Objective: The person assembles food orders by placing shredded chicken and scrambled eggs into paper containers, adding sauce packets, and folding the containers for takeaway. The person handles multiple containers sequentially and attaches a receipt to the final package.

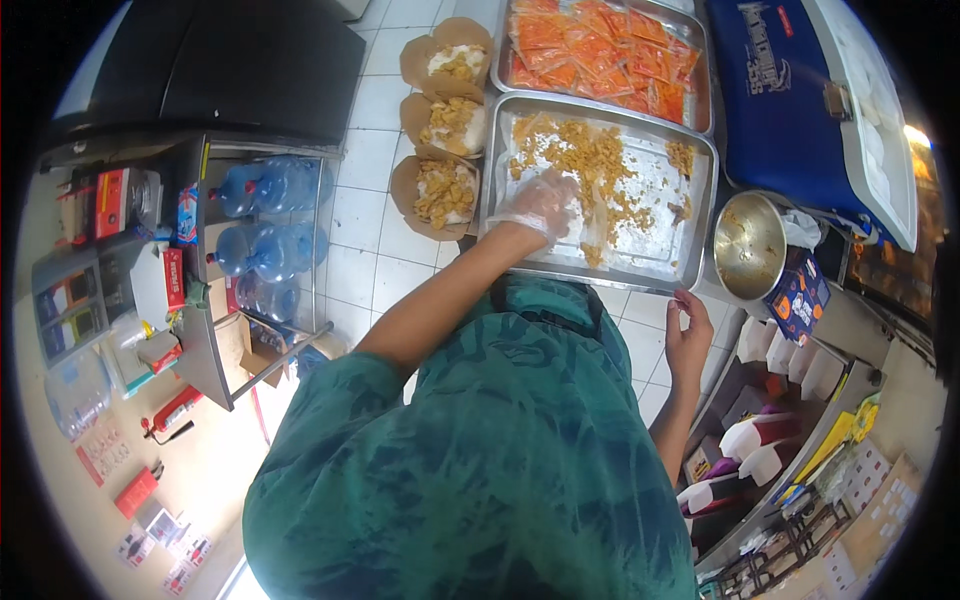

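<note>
Left hand (545, 205), grip unclear, seemingly gathering fried crumbs (575, 150) in steel tray (645, 240); right hand (689, 335) hanging unclenched by tray's near-right corner. Next likely calling for a scoop.

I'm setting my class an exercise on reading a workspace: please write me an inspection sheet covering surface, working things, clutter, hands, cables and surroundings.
Surface: support mostly hidden; metal tray with bare patches.
Working things: golden-brown food pieces scattered in the tray; three open brown cartons left of it, holding white food topped with similar pieces.
Clutter: orange packets in a second metal tray; smeared metal bowl at right.
Hands: left hand, in a clear glove, among the food pieces, grip unclear; right hand, bare, near the tray's corner, holding nothing visible.
Cables: nothing seen.
Surroundings: blue cooler, blue water bottles, red fire extinguisher, tiled floor.
</note>
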Tool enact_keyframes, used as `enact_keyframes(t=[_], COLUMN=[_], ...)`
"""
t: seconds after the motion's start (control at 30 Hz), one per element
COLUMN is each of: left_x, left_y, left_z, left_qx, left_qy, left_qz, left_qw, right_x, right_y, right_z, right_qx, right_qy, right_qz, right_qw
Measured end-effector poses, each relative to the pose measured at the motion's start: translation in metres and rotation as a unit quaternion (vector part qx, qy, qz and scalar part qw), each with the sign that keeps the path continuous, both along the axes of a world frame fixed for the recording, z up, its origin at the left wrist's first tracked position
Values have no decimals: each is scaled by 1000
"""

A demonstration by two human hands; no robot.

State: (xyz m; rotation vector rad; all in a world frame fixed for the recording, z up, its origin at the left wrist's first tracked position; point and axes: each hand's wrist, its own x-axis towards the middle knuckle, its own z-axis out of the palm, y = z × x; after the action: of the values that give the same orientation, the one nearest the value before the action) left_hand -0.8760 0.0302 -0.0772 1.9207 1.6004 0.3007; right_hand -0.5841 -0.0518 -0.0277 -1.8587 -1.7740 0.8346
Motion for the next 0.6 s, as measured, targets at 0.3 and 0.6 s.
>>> enact_keyframes(t=[0.3,0.6], left_x=[-43,-16], left_y=[11,-17], left_z=[-4,-31], left_qx=[31,-45], left_qy=[28,162], left_qz=[104,19], left_qw=[994,986], right_x=[13,8], right_y=[-36,-23], right_z=[-16,-16], right_qx=[-22,-9], right_qy=[-2,24], right_qz=[-52,-43], right_qw=[998,999])
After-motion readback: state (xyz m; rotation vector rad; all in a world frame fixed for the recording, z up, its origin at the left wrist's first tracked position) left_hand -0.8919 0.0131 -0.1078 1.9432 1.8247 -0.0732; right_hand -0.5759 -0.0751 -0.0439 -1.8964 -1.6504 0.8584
